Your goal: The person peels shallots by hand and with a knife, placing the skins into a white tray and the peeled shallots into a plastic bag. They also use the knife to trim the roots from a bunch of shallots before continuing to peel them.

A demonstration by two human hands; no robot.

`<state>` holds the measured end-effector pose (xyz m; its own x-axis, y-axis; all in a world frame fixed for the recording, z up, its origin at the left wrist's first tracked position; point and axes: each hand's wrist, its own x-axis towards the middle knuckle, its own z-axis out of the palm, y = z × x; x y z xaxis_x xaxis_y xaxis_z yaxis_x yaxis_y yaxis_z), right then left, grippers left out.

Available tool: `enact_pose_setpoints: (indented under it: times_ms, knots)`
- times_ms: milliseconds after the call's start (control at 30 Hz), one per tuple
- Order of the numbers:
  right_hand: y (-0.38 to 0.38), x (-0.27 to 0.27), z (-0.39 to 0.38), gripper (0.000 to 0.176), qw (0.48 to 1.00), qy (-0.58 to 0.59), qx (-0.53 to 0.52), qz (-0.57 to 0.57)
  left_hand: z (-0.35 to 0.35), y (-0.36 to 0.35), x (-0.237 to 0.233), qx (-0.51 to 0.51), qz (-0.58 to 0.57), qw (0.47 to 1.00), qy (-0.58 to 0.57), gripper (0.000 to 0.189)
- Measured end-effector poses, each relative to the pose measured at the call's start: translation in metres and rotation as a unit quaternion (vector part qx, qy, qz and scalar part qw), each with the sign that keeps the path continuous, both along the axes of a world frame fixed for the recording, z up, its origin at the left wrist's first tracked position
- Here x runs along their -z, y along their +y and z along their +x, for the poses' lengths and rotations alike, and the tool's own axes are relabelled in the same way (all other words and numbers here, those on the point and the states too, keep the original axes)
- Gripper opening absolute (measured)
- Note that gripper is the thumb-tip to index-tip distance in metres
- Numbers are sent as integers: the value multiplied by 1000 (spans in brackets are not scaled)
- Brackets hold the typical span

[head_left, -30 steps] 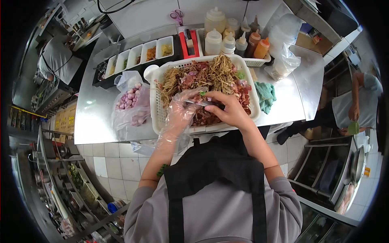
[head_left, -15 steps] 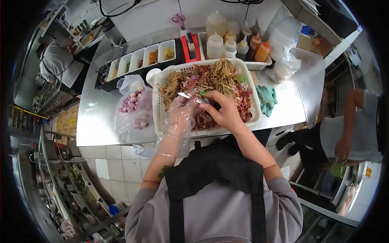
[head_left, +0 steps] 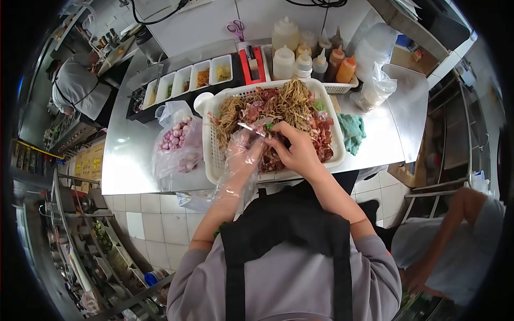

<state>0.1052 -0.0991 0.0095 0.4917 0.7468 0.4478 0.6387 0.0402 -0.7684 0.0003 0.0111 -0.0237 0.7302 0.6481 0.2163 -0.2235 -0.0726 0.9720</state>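
My right hand [head_left: 294, 148], bare, pinches what looks like a small knife [head_left: 249, 127]; its pale blade points left and a bit of green shows by the fingers. In a loose clear plastic glove, my left hand [head_left: 243, 154] is closed under the blade, and what it holds is hidden. Both hands are over the front of a white perforated basket [head_left: 211, 155]. Inside lie reddish-brown skins or peelings [head_left: 324, 142] and bundles of dry tan roots or stalks [head_left: 293, 104]. To the left, a clear plastic bag [head_left: 187, 160] contains several peeled purple-white shallots [head_left: 174, 136].
Behind the basket stand squeeze bottles [head_left: 284, 61], a red holder [head_left: 251, 64] and white trays of ingredients [head_left: 202, 76]. A green cloth [head_left: 352, 131] lies to its right. Co-workers are at the far left [head_left: 83, 85] and right [head_left: 450, 246].
My hands stay close together over the basket, with the blade shifted slightly and more of it showing. The co-worker at right has moved lower, arm reaching down.
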Motion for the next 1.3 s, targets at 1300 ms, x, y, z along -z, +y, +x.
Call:
enact_pose_setpoints:
  times_ms: [1300]
  knots:
    - [-14, -18, 27, 22, 916, 393, -71, -42, -2, 9, -22, 52, -345, 936, -50, 25]
